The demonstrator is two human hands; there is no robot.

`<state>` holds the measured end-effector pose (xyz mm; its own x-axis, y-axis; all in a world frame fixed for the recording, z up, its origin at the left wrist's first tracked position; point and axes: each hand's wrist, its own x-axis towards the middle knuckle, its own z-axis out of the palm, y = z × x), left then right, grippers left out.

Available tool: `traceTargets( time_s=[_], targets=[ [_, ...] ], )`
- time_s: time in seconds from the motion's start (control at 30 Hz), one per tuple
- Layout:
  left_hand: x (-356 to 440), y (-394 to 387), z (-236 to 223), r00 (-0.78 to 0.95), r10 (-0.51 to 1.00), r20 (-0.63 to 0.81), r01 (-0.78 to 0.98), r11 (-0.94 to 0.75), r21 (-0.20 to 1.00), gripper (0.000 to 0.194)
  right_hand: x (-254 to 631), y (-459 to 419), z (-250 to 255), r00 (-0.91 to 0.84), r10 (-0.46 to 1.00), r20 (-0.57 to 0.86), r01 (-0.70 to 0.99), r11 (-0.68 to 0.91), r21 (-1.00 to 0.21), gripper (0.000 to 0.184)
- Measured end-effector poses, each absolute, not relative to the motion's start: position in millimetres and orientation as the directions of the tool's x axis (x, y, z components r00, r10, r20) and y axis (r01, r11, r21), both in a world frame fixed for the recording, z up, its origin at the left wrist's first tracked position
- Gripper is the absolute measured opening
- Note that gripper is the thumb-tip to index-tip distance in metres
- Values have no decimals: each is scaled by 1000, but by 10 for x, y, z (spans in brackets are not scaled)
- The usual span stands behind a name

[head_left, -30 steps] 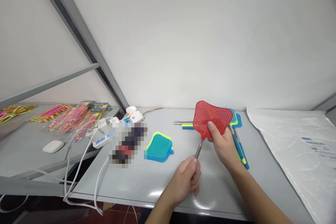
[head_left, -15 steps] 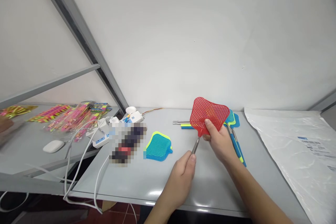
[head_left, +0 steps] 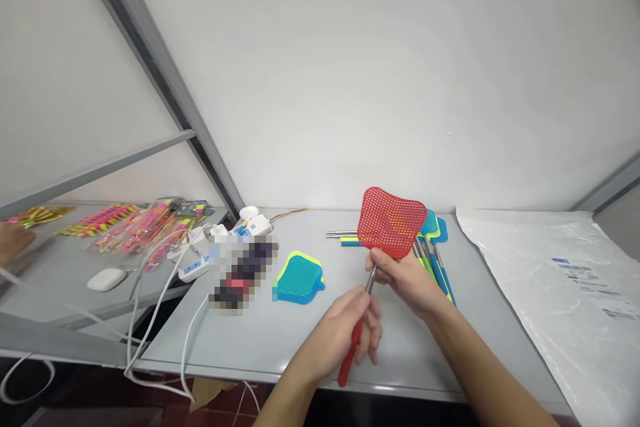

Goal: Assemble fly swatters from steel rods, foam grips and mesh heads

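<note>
I hold a red fly swatter point(head_left: 390, 221) over the grey table point(head_left: 280, 340). My right hand point(head_left: 406, 278) grips the neck just under its red mesh head. Lower down, my left hand point(head_left: 345, 335) is closed around its red handle point(head_left: 350, 351), with the thin metal shaft between the two hands. Behind my right hand lie several blue and yellow-green swatters point(head_left: 434, 255) in a pile. A loose blue and yellow swatter head point(head_left: 299, 277) lies flat on the table to the left.
Metal rods with a blue and yellow grip point(head_left: 346, 237) lie at the back. Power strips and white cables point(head_left: 200, 255) sit left, with a blurred dark object point(head_left: 241, 271). Packaged colourful items point(head_left: 135, 223) cover the left table, where another person's hand point(head_left: 13, 243) shows. A plastic bag point(head_left: 565, 287) lies right.
My left hand has slid down the shaft, and the red handle now shows below it. My right hand has shifted from the mesh head to the neck, and the swatter has moved slightly left.
</note>
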<state>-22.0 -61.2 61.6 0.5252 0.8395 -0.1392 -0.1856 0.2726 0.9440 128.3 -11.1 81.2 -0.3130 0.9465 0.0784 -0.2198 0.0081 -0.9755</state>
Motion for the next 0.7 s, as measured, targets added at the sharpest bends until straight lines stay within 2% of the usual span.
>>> traceTargets(
  time_s=[0.07,0.13,0.2,0.3,0.37,0.47,0.63,0.7],
  targets=[
    [-153,-599,661,494,864,-95,-280,261,924,34,1200,-192,809,-366,930,40,-199,-36,-979,31],
    [-101,-616,672,464,882,-83,-324,256,911,34,1161,-256,798,-349,937,33,-178,-32,-984,31],
    [-94,-674,657,480,870,-108,-288,272,918,36,1210,-257,813,-252,965,74,-185,27,-982,30],
    [-156,-822,632,546,816,-191,-144,315,938,37,1412,-143,911,14,990,142,-298,140,-944,27],
    [-207,-924,633,570,790,-227,-89,334,938,38,1526,-80,977,91,984,150,-359,173,-917,25],
    [-239,-1045,651,570,790,-226,-92,335,938,37,1514,-176,956,71,987,146,-381,162,-910,27],
    [-214,-1237,659,585,782,-215,-86,323,942,37,1324,-635,732,-186,980,73,-186,38,-982,38],
    [-218,-1328,666,594,774,-220,-57,314,948,37,1362,-696,762,-154,983,95,-171,68,-983,44]
  ],
)
